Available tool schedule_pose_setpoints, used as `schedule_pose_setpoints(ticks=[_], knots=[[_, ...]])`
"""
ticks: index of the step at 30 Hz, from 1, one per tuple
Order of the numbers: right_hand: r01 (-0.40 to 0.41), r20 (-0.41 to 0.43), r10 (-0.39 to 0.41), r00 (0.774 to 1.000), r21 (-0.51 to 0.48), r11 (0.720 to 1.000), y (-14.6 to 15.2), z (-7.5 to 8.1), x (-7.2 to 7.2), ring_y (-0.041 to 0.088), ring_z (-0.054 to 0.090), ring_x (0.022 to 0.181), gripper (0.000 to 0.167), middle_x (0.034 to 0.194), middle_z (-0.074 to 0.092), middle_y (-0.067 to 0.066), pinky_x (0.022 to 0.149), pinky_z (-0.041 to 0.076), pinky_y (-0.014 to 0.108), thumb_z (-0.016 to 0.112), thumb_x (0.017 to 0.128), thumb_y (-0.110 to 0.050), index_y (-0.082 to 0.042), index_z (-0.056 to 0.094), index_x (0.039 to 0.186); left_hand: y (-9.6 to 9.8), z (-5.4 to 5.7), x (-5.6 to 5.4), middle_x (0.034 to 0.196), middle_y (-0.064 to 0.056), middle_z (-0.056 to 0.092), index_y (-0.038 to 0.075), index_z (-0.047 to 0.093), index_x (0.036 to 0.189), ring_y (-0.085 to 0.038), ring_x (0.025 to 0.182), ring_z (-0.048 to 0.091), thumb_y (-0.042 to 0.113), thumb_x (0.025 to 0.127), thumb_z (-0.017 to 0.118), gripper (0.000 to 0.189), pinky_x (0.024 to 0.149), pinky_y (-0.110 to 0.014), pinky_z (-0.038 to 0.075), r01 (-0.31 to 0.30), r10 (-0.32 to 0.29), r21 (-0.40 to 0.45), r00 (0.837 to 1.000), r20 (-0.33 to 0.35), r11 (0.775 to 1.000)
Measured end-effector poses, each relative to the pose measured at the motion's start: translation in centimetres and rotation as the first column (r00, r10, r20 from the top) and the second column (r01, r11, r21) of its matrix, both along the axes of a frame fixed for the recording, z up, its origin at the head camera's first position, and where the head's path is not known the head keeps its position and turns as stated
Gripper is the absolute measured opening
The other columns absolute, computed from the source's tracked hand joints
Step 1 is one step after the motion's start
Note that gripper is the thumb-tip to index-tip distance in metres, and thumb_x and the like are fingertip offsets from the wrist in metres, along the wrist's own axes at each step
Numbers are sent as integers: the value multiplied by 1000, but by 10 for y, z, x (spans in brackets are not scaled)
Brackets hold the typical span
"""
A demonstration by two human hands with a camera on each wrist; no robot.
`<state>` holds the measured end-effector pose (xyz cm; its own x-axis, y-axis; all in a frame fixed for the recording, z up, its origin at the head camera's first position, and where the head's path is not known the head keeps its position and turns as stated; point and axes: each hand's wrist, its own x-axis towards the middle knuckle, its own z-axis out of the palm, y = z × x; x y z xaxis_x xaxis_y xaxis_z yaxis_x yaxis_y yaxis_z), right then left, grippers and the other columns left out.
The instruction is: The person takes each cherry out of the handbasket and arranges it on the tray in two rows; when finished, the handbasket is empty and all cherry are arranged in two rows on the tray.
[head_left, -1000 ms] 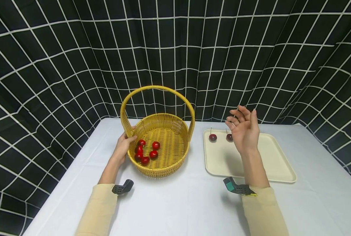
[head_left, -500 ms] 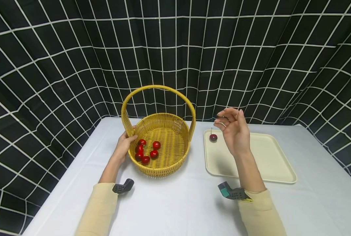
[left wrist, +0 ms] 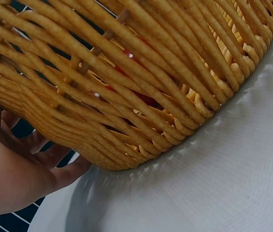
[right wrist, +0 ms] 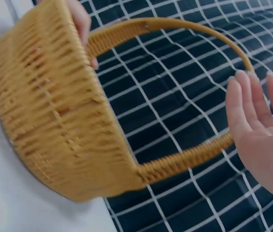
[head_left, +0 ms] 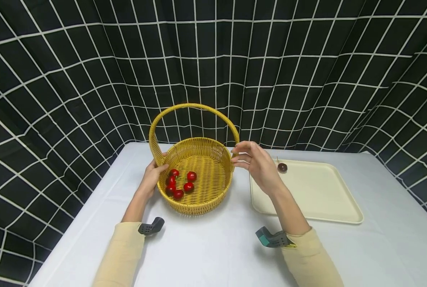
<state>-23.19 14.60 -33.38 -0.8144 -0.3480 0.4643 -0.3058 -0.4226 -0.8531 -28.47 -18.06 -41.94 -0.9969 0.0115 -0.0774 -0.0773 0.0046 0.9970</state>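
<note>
White-clothed bench (head_left: 213, 247) nearest. Left grip (head_left: 150, 177) clasps round yellow wicker basket (head_left: 194, 208) at 9 o'clock rim; glossy red cherries (head_left: 188, 187) inside toward 8 o'clock. Right grip (head_left: 258, 166) released, beside basket handle (head_left: 194, 105) at 3 o'clock, contact unclear. Cream rectangular tray (head_left: 317, 195) carries dark cherry (head_left: 282, 168) toward 11 o'clock.

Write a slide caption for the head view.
Left hand grips a yellow basket holding cherries; right hand nears its handle.

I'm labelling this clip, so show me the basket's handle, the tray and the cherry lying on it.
Handle (head_left: 193, 105): head view, top of the arch.
Tray (head_left: 311, 193): head view, bare flat middle.
Cherry (head_left: 282, 168): head view, round body.
</note>
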Motion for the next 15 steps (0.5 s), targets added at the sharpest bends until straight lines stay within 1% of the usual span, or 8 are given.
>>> schedule_pose_setpoints(ticks=[2, 4, 6, 9, 11, 15], knots=[[-19, 28, 17, 999, 60, 998, -8, -2, 0, 22, 61, 92, 31, 107, 59, 12, 84, 52, 34, 40, 104, -30, -7, 59, 112, 0, 0, 0, 150, -14, 30, 10, 31, 148, -28, 136, 29, 8, 99, 44, 51, 111, -44, 23, -3, 3, 4, 1000, 3, 1000], [-30, 61, 23, 998, 112, 993, -15, -3, -1, 22, 60, 94, 36, 110, 57, 14, 85, 52, 34, 42, 103, -33, -4, 56, 116, 0, -1, 0, 149, -15, 31, 10, 31, 148, -29, 135, 30, 8, 99, 44, 51, 110, -44, 24, -5, 5, 8, 1000, 6, 1000], [-38, 101, 23, 995, 154, 987, -22, -4, -3, 25, 59, 98, 41, 115, 56, 18, 87, 51, 34, 41, 103, -35, 0, 54, 119, 0, -1, 0, 149, -15, 32, 10, 32, 147, -29, 135, 31, 9, 99, 44, 50, 110, -45, 25, -6, 6, 11, 1000, 7, 1000], [-38, 157, 3, 988, 219, 975, -31, -4, -7, 33, 56, 105, 48, 123, 51, 25, 90, 49, 35, 39, 103, -36, 5, 49, 124, 0, -2, 0, 149, -14, 32, 10, 31, 147, -29, 135, 32, 9, 99, 44, 50, 110, -45, 26, -4, 3, 13, 1000, 8, 1000], [-35, 193, -17, 981, 263, 964, -36, -5, -9, 38, 53, 109, 49, 126, 50, 27, 91, 49, 36, 38, 103, -37, 6, 49, 125, 0, -2, -1, 149, -14, 32, 10, 32, 147, -29, 135, 32, 9, 99, 45, 50, 109, -45, 26, -9, 9, 13, 1000, 8, 1000], [-37, 265, -58, 963, 342, 939, -46, -7, -16, 43, 49, 115, 51, 129, 50, 26, 93, 48, 36, 35, 104, -36, 7, 49, 128, 0, -1, -1, 148, -14, 32, 9, 33, 147, -30, 135, 31, 9, 98, 46, 50, 109, -47, 26, -9, 9, 11, 1000, 0, 1000]])
